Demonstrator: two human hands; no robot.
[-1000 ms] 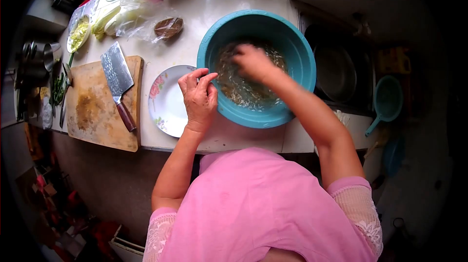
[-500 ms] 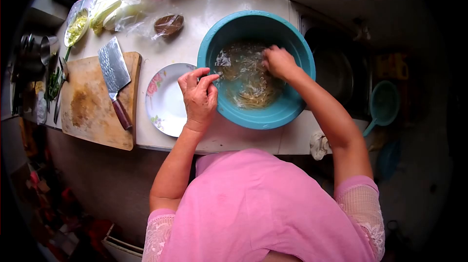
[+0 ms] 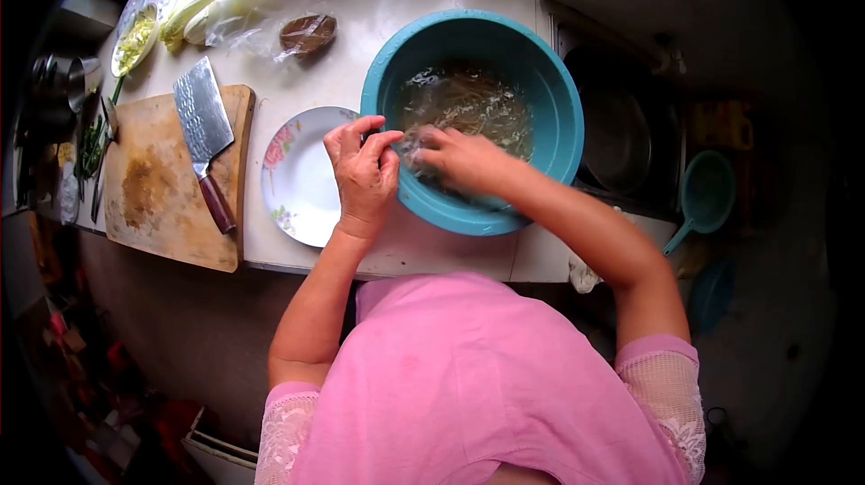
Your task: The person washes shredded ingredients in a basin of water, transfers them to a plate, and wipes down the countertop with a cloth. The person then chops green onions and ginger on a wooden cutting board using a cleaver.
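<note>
The left hand [image 3: 362,174] has its fingers curled over the left rim of the blue basin [image 3: 563,138], thumb and fingers bent, with only a small opening between them. The right hand [image 3: 455,159] is inside the basin, in the water [image 3: 482,102], and it is blurred; I cannot tell how open it is or if it holds something. Thin pale strands are in this water. A flowered plate [image 3: 311,178] lies just left of the basin, and farther left a cleaver [image 3: 204,111] rests on a wooden board [image 3: 144,201].

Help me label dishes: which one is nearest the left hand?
The flowered white plate beside the left hand; the dish of chopped greens lies beyond the cutting board.
</note>
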